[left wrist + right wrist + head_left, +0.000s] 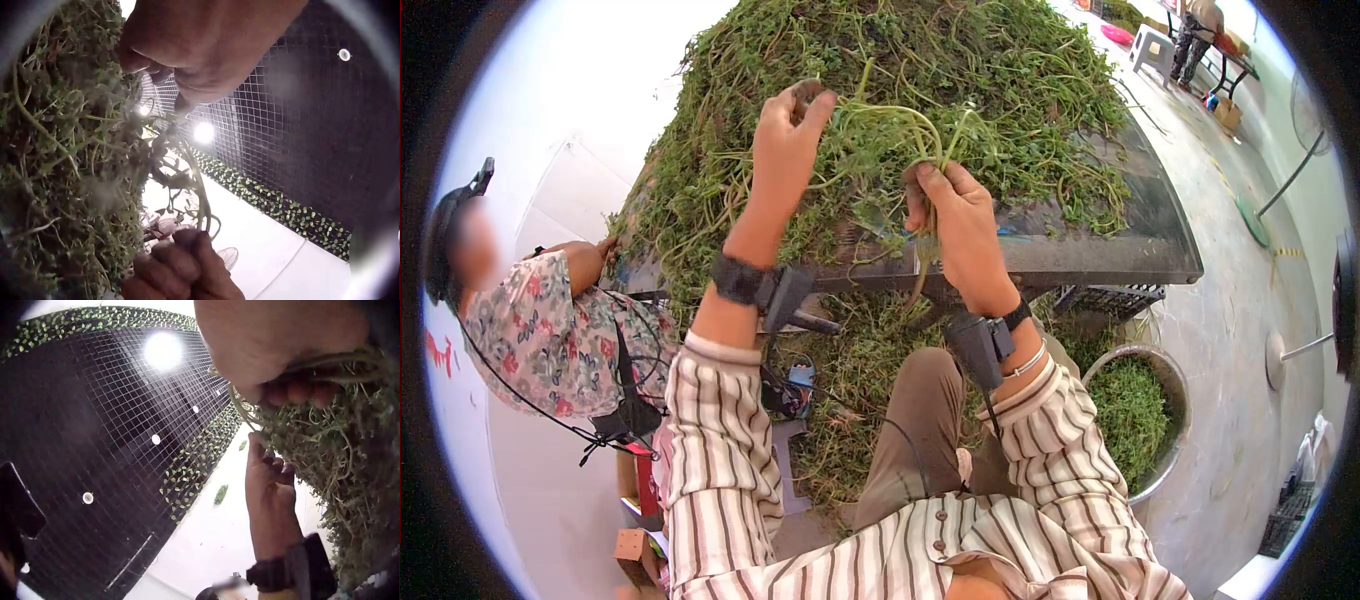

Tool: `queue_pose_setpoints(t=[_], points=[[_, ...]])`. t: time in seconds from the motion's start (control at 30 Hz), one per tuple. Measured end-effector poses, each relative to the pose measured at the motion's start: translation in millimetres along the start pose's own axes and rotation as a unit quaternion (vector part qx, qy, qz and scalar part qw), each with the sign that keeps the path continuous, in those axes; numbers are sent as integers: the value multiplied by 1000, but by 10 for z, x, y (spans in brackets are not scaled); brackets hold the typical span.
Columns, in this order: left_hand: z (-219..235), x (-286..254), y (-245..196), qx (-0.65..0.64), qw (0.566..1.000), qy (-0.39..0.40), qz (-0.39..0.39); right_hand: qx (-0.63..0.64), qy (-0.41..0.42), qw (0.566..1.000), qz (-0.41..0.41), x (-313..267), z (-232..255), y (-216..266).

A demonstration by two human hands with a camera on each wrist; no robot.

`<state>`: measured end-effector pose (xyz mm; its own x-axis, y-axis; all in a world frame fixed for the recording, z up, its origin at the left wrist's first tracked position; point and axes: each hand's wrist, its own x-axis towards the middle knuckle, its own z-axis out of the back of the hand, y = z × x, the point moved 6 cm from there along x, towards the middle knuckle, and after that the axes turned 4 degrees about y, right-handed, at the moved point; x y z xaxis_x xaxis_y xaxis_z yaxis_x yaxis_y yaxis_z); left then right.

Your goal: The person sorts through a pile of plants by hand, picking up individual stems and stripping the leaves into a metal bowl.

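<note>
Long green stems with small leaves stretch between the two hands, in front of a big heap of the same plants. The right hand grips the stems between thumb and curled fingers, with their ends hanging below the fist. Higher and to the left, the left hand has its thumb and fingers bent together near the leafy end of the stems. In the left wrist view the left hand is at the top, its fingertips by the sprig; the right fist holds the stems from below.
The heap lies on a dark table. Beneath it are more plants and a black crate. A round tub of greens stands at the right. Another person in a floral top is at the left; a stool is far back.
</note>
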<state>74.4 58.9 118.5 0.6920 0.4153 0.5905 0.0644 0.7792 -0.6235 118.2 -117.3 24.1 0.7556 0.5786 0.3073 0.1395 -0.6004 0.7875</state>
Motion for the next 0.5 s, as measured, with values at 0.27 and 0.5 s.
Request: queue_pose_setpoints(t=[0.27, 0.5], points=[[-104, 293, 168, -58, 987, 148, 29, -20, 10, 1000, -22, -51, -59, 14], [676, 398, 537, -188, 972, -60, 130, 153, -111, 982, -15, -22, 267, 35]])
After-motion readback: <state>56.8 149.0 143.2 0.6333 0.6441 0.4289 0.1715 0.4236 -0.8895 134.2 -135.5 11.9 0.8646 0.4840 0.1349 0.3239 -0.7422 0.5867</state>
